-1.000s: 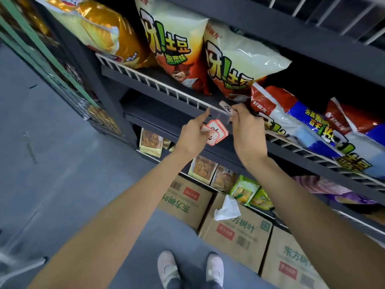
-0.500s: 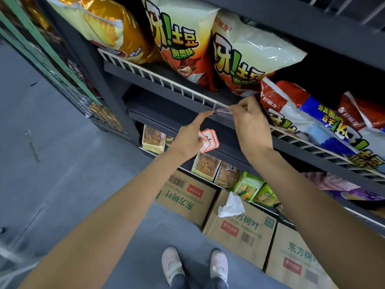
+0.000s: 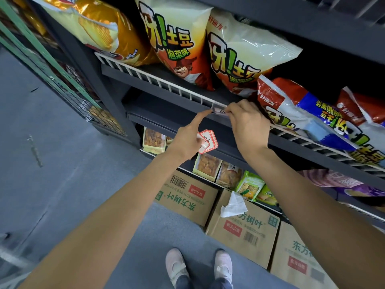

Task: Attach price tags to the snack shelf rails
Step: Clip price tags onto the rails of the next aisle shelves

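Price tag [image 3: 219,111], a small pale slip, sits against the white wire shelf rail [image 3: 158,81], pinched by the right hand [image 3: 248,124]. Left hand [image 3: 187,140] points a forefinger at it while gripping spare red-edged tags [image 3: 207,141]. Glossy crisp bags [image 3: 239,53] crowd just behind; cardboard boxes [image 3: 243,228] stand below.

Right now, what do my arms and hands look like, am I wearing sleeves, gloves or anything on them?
Both arms are bare from as far up as the view shows down to the wrists: no sleeves in view. The left hand and right hand wear no gloves, and no watch, bracelet or ring shows on either.
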